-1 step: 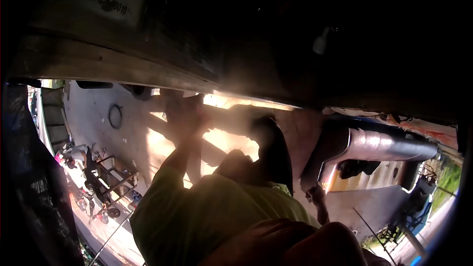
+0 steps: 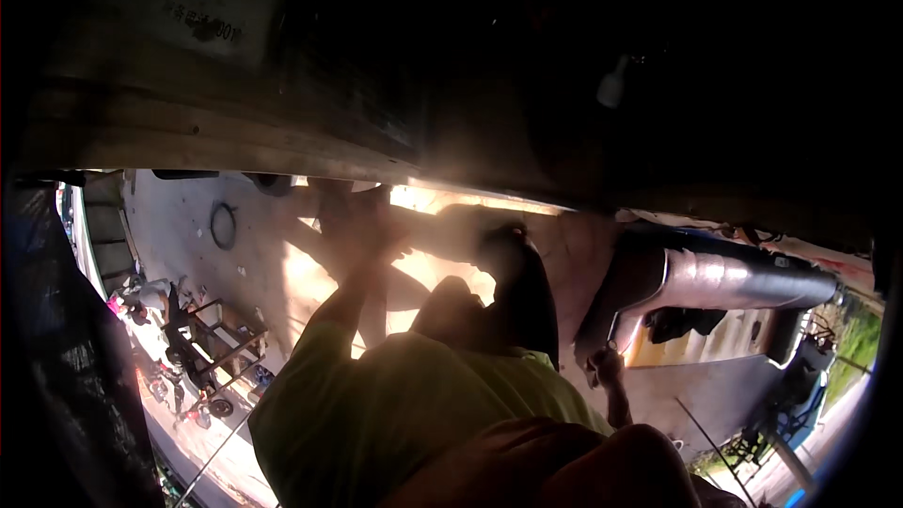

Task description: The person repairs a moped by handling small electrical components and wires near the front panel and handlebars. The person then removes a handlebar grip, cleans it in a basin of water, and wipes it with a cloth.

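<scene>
My left hand is stretched forward beneath the low edge of a dark overhanging panel. Haze and glare blur its fingers, so what it touches, if anything, cannot be made out. My right hand hangs low on the right with its fingers curled. It lies beside the thin metal frame of a long shiny padded seat. Whatever those fingers hold is too dark to name.
The dark panel fills the upper view. On the floor at left lie a dark ring and a wheeled metal frame among scattered items. A blue object stands at the far right.
The view has shifted slightly, so the panel's edge and the floor at left sit a little lower. Both hands keep nearly the same place.
</scene>
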`<action>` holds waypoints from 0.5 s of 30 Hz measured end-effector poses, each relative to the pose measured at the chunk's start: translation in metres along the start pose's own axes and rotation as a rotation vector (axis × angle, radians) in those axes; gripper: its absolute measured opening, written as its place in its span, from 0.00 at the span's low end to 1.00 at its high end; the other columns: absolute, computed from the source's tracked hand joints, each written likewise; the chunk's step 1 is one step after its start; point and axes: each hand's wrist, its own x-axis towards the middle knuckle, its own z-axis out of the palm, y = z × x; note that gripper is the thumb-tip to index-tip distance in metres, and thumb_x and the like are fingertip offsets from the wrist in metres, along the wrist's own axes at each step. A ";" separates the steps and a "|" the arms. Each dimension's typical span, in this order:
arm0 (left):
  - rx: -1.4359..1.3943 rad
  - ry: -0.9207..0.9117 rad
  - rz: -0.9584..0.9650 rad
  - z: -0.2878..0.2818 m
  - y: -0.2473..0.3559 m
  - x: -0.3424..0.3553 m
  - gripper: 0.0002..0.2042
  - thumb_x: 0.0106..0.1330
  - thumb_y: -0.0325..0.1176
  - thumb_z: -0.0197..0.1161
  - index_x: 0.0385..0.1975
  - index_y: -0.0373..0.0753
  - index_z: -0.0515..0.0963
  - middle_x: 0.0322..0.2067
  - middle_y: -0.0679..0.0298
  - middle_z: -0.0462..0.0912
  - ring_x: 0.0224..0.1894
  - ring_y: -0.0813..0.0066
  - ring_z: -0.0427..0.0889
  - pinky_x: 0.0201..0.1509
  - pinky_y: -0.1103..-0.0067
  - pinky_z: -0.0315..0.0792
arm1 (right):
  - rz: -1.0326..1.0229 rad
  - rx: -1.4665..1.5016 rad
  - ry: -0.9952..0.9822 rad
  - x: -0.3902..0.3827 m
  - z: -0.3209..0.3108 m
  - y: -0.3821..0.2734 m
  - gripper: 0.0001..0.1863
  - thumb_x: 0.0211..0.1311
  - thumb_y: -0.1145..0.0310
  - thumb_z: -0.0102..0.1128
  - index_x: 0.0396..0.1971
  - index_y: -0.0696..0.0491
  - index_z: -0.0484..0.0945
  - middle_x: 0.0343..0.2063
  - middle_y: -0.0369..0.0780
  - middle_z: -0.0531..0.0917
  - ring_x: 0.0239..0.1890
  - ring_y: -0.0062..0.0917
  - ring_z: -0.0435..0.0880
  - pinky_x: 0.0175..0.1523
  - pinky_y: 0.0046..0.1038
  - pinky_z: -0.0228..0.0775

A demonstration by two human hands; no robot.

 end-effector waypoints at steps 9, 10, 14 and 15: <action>0.188 0.042 -0.410 -0.040 0.079 0.026 0.12 0.73 0.43 0.58 0.46 0.43 0.80 0.28 0.63 0.84 0.28 0.72 0.85 0.29 0.75 0.77 | -0.119 0.042 0.473 0.114 -0.095 -0.250 0.26 0.50 0.57 0.79 0.47 0.55 0.81 0.41 0.46 0.83 0.46 0.40 0.81 0.54 0.41 0.73; 0.165 0.029 -0.412 -0.045 0.091 0.035 0.12 0.73 0.43 0.58 0.46 0.43 0.80 0.29 0.63 0.84 0.28 0.71 0.85 0.29 0.75 0.78 | -0.125 0.028 0.500 0.119 -0.098 -0.281 0.27 0.50 0.58 0.79 0.48 0.54 0.81 0.41 0.46 0.83 0.46 0.40 0.81 0.54 0.41 0.72; 0.091 0.032 -0.440 -0.056 0.135 0.090 0.11 0.73 0.41 0.58 0.46 0.44 0.80 0.30 0.63 0.85 0.27 0.71 0.84 0.31 0.72 0.79 | -0.170 0.070 0.545 0.166 -0.093 -0.319 0.26 0.48 0.63 0.80 0.48 0.53 0.82 0.41 0.44 0.82 0.47 0.39 0.80 0.53 0.39 0.72; 0.067 0.016 -0.437 -0.057 0.149 0.113 0.11 0.73 0.41 0.59 0.46 0.44 0.81 0.30 0.63 0.85 0.27 0.71 0.84 0.31 0.72 0.79 | -0.129 -0.007 0.585 0.173 -0.096 -0.331 0.19 0.53 0.69 0.76 0.45 0.56 0.82 0.41 0.41 0.85 0.43 0.29 0.84 0.50 0.33 0.75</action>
